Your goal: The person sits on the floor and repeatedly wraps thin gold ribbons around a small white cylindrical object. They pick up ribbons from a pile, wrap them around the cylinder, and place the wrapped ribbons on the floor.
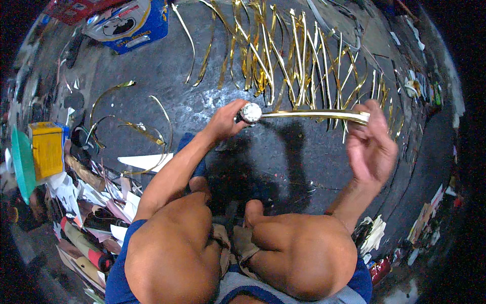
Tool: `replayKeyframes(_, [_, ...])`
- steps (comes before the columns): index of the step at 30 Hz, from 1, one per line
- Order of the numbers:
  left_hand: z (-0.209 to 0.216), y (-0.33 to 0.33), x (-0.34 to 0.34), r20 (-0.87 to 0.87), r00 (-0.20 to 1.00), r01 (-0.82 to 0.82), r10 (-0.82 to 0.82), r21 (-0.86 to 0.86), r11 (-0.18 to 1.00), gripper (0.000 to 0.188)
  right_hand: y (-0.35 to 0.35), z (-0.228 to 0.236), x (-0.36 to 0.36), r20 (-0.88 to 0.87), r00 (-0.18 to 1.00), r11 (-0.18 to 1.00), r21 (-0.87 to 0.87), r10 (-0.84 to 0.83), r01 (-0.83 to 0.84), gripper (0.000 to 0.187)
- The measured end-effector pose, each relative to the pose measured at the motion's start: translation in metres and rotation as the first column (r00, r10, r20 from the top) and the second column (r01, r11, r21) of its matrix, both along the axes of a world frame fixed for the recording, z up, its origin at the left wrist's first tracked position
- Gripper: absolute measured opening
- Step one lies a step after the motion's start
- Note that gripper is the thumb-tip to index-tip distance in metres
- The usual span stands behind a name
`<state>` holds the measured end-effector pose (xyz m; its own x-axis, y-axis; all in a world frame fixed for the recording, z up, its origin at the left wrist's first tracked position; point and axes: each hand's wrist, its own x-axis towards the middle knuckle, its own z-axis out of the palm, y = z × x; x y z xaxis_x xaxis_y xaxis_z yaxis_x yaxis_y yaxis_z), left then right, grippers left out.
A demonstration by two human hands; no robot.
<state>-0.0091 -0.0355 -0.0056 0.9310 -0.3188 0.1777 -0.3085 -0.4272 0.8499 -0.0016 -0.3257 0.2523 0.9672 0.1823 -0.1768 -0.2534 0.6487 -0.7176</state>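
In my left hand I grip a small cylinder with a round, whitish, worn top; its kind does not show. From beside it a shiny gold-and-white strip stretches to the right, almost level. My right hand is closed at the strip's far end, its thumb and fingers pinching there. Whether the strip touches the cylinder or passes under it, I cannot tell. Beyond both hands, many similar gold strips lie side by side on the dark floor.
A blue box-shaped container stands at the far left. Loose curled strips and a white pointed sheet lie left of my forearm. Paper scraps pile up near a yellow tin and a green disc. My bent knees flank the near middle.
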Motion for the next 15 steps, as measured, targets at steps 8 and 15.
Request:
replayKeyframes(8, [0.009,-0.01,0.004,-0.059,0.998,0.005,-0.009,-0.056,0.998,0.052,-0.017,0.059,0.009,0.203,0.977,0.997,0.057,-0.069,0.059,0.033])
replayKeyframes(15, [0.02,-0.005,-0.002,-0.032,0.998,0.047,-0.048,-0.028,0.999,0.06,-0.048,0.084,0.162,0.542,0.819,0.98,-0.051,0.19,-0.193,0.034])
